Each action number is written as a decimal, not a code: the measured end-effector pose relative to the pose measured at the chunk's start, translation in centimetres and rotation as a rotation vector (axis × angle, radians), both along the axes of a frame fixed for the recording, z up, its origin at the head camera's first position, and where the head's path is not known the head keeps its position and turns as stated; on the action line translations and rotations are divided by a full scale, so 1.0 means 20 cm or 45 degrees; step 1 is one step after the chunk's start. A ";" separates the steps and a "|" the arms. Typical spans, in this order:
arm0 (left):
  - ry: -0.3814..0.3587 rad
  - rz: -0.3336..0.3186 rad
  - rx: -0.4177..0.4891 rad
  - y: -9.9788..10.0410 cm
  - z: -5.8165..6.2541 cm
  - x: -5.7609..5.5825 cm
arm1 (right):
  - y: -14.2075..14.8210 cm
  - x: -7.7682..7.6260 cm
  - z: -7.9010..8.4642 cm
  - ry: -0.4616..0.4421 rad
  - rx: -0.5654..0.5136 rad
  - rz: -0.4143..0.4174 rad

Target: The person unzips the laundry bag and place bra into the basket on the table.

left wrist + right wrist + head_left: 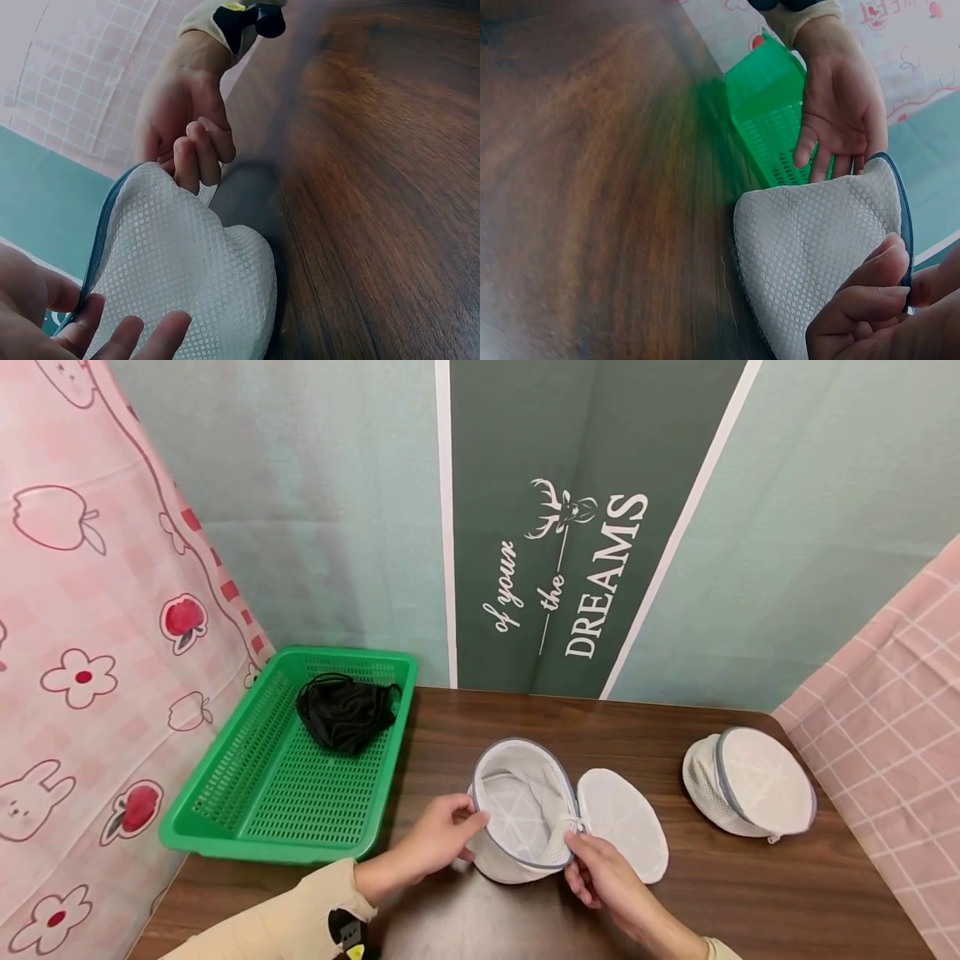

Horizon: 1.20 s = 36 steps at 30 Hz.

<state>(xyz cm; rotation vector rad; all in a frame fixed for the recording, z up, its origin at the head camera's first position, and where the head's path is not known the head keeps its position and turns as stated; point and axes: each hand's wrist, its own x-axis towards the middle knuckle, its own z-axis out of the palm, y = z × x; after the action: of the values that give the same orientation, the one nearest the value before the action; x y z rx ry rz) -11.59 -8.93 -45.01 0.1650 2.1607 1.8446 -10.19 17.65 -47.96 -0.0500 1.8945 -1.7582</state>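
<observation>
A round white mesh laundry bag (517, 814) with a grey zip rim stands on the table, its mouth facing up. Its round lid (624, 825) is folded back to the right and lies flat. At the near left of the rim, my left hand (442, 831) pinches the edge between thumb and forefinger, other fingers loosely spread by the mesh wall (180, 262). On the right, beside the lid's hinge, my right hand (606, 875) pinches the rim with thumb and forefinger, the remaining fingers curled in. Inside the bag, the panelled bottom shows.
To the left stands a green plastic basket (174, 837) with a black drawstring pouch (347, 714) in it. A second white mesh bag (765, 781), lid closed over it, sits at the right near the pink checked cloth (892, 727). Behind the wooden table (720, 893) hangs a printed curtain (337, 510).
</observation>
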 end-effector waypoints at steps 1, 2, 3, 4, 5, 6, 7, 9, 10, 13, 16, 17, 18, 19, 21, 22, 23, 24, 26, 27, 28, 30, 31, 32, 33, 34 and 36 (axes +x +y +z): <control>-0.002 0.006 0.007 0.00 0.00 0.00 | 0.00 -0.01 0.00 0.002 0.002 -0.004; -0.003 0.012 0.015 0.00 -0.01 -0.01 | 0.01 -0.02 0.00 0.002 0.007 -0.011; -0.001 0.018 0.022 0.01 -0.01 -0.01 | 0.01 -0.03 -0.01 0.001 0.012 -0.020; 0.000 0.022 0.027 0.01 -0.01 -0.02 | 0.01 -0.04 -0.01 -0.001 0.017 -0.031; 0.001 0.026 0.031 0.01 -0.01 -0.02 | 0.01 -0.05 -0.01 -0.001 0.025 -0.043; 0.003 0.034 0.032 0.02 -0.01 -0.03 | 0.02 -0.06 -0.01 0.002 0.031 -0.054; 0.007 0.040 0.033 0.02 -0.01 -0.03 | 0.02 -0.07 -0.01 0.004 0.039 -0.069; 0.010 0.056 0.033 0.03 -0.02 -0.05 | 0.02 -0.10 -0.01 0.012 0.051 -0.098; 0.013 0.065 0.036 0.04 -0.02 -0.06 | 0.02 -0.11 -0.01 0.018 0.057 -0.109; 0.027 0.106 0.063 0.05 -0.04 -0.08 | 0.02 -0.14 -0.01 0.032 0.069 -0.137; 0.045 0.156 0.094 0.06 -0.05 -0.10 | 0.02 -0.16 -0.02 0.046 0.076 -0.153; 0.048 0.170 0.103 0.06 -0.05 -0.11 | 0.01 -0.17 -0.02 0.050 0.079 -0.161; 0.052 0.183 0.109 0.07 -0.06 -0.12 | 0.01 -0.18 -0.02 0.052 0.081 -0.169; 0.055 0.194 0.114 0.07 -0.06 -0.12 | 0.00 -0.19 -0.03 0.056 0.085 -0.175; 0.062 0.218 0.121 0.07 -0.07 -0.14 | 0.00 -0.21 -0.03 0.058 0.096 -0.189; 0.063 0.230 0.124 0.08 -0.08 -0.15 | 0.00 -0.22 -0.03 0.058 0.099 -0.196; 0.063 0.245 0.129 0.08 -0.08 -0.15 | -0.01 -0.23 -0.03 0.058 0.100 -0.204; 0.067 0.261 0.134 0.09 -0.09 -0.16 | -0.01 -0.24 -0.03 0.057 0.099 -0.212; 0.070 0.302 0.148 0.11 -0.09 -0.18 | -0.01 -0.26 -0.03 0.056 0.096 -0.232; 0.068 0.323 0.156 0.12 -0.10 -0.19 | -0.01 -0.27 -0.03 0.054 0.093 -0.242; 0.074 0.343 0.163 0.13 -0.10 -0.20 | -0.02 -0.28 -0.03 0.053 0.088 -0.250; 0.075 0.387 0.179 0.15 -0.11 -0.21 | -0.02 -0.30 -0.03 0.053 0.079 -0.263; 0.073 0.410 0.187 0.16 -0.12 -0.22 | -0.03 -0.31 -0.03 0.050 0.077 -0.270; 0.078 0.428 0.191 0.16 -0.12 -0.22 | -0.03 -0.32 -0.04 0.049 0.075 -0.272; 0.083 0.445 0.195 0.17 -0.13 -0.23 | -0.03 -0.33 -0.04 0.048 0.073 -0.277; 0.086 0.462 0.201 0.18 -0.13 -0.23 | -0.04 -0.34 -0.04 0.048 0.068 -0.282; 0.081 0.491 0.223 0.18 -0.14 -0.24 | -0.04 -0.35 -0.04 0.051 0.067 -0.290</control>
<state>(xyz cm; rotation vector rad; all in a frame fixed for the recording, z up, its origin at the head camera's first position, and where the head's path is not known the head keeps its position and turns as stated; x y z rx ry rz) -16.42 -5.27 -47.79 -0.1728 2.1891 2.2669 -17.25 16.78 -48.81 0.1568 2.0419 -1.8655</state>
